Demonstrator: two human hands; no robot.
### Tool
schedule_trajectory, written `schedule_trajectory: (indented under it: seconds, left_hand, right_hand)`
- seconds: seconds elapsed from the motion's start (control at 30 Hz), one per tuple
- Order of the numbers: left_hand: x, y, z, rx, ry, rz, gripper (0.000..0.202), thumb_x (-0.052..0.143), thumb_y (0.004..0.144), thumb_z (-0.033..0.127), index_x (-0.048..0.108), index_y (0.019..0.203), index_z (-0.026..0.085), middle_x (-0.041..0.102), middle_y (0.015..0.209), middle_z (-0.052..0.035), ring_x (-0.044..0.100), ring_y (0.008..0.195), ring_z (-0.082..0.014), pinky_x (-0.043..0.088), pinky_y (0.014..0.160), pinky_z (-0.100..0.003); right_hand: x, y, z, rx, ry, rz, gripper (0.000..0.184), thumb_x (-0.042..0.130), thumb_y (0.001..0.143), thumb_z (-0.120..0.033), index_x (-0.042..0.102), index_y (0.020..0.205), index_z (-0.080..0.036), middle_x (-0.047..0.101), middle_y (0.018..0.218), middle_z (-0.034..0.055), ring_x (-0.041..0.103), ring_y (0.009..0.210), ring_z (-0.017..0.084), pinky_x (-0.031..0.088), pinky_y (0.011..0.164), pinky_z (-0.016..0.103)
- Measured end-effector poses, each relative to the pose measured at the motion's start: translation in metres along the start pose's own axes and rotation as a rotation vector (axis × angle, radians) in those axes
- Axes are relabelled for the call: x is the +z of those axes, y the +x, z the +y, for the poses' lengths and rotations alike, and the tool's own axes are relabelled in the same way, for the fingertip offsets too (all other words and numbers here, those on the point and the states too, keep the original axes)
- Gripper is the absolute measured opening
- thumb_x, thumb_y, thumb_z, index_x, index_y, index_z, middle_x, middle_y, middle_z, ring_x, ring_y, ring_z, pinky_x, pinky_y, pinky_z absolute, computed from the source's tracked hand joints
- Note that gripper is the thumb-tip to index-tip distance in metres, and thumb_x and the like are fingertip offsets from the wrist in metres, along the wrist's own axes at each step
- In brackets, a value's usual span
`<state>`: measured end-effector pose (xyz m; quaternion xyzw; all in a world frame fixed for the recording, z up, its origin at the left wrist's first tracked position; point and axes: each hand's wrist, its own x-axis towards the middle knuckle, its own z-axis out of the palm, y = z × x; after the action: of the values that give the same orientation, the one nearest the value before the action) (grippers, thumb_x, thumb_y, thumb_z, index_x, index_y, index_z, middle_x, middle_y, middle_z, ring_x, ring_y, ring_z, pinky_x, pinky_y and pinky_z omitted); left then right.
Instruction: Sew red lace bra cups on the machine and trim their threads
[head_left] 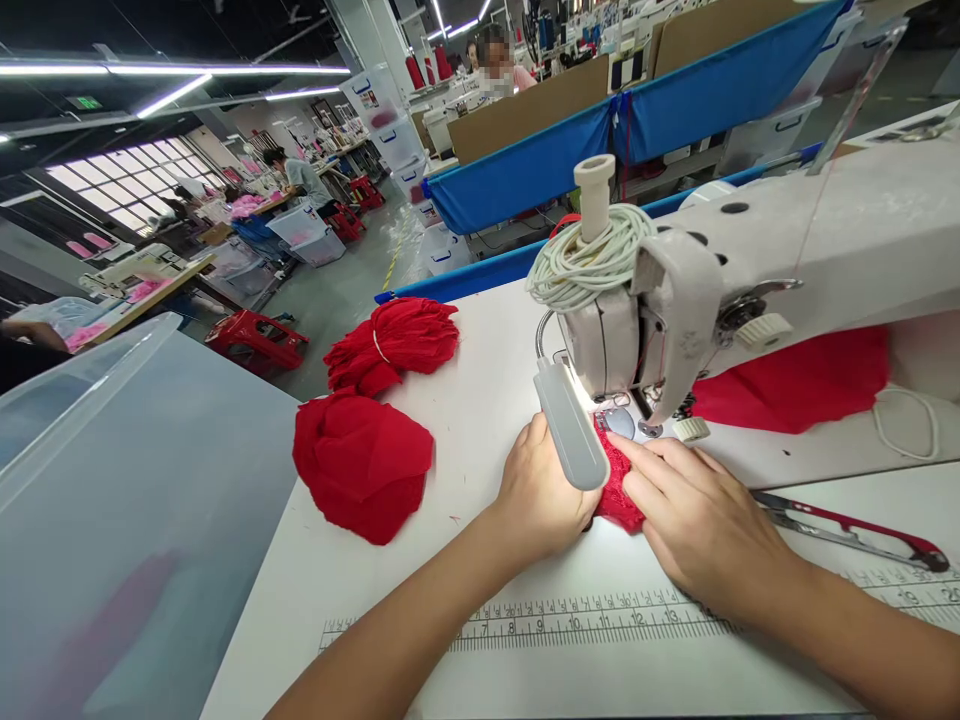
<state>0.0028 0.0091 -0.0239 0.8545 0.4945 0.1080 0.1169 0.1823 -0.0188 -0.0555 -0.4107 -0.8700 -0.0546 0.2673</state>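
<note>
A piece of red lace fabric [621, 492] lies under the needle area of a white sewing machine [679, 290]. My left hand [544, 490] is curled at the fabric's left edge, its fingers partly hidden behind a grey lamp [571, 425]. From the right, my right hand [697, 500] holds the fabric, with the index fingertip on it close to the presser foot; its thumb is out of sight. Thread snips [855, 530] with red on the handle lie beside my right wrist. Larger red cloth [795, 380] sits under the machine arm.
Left of the machine are a tied bundle of red fabric pieces [394, 345] and a stack of red pieces [364, 465]. A printed ruler [555, 622] runs along the table front. A translucent plastic bin [150, 500] stands at the left. People work at machines further back.
</note>
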Motion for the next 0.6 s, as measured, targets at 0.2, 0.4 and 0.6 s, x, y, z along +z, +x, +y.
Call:
schedule_trajectory:
  seconds: [0.2, 0.4, 0.6]
  left_hand:
    - [-0.006, 0.006, 0.003, -0.027, -0.005, -0.044, 0.013, 0.042, 0.088, 0.022, 0.054, 0.084, 0.019, 0.054, 0.093, -0.0092, 0.049, 0.091, -0.0254, 0.048, 0.083, -0.04]
    - [-0.004, 0.014, -0.001, -0.03, -0.071, -0.003, 0.012, 0.049, 0.087, 0.028, 0.058, 0.087, 0.019, 0.058, 0.092, -0.009, 0.052, 0.095, -0.0278, 0.048, 0.088, -0.043]
    - [0.009, 0.022, -0.017, 0.099, -0.19, 0.156, 0.027, 0.043, 0.095, 0.037, 0.06, 0.108, 0.021, 0.063, 0.098, -0.009, 0.058, 0.096, -0.0277, 0.047, 0.093, -0.045]
  right_hand:
    - [0.0, 0.004, 0.0, 0.031, -0.082, -0.024, 0.016, 0.053, 0.069, -0.006, 0.063, 0.068, -0.018, 0.073, 0.119, 0.0078, 0.057, 0.085, 0.025, 0.04, 0.071, 0.038]
    - [-0.001, 0.007, 0.003, 0.05, -0.139, -0.044, 0.014, 0.053, 0.072, -0.009, 0.061, 0.066, -0.018, 0.073, 0.12, 0.0084, 0.058, 0.089, 0.027, 0.036, 0.068, 0.038]
    - [0.001, 0.012, 0.009, 0.071, -0.215, -0.023, 0.016, 0.051, 0.074, -0.008, 0.062, 0.068, -0.018, 0.077, 0.098, 0.01, 0.057, 0.079, 0.025, 0.033, 0.068, 0.038]
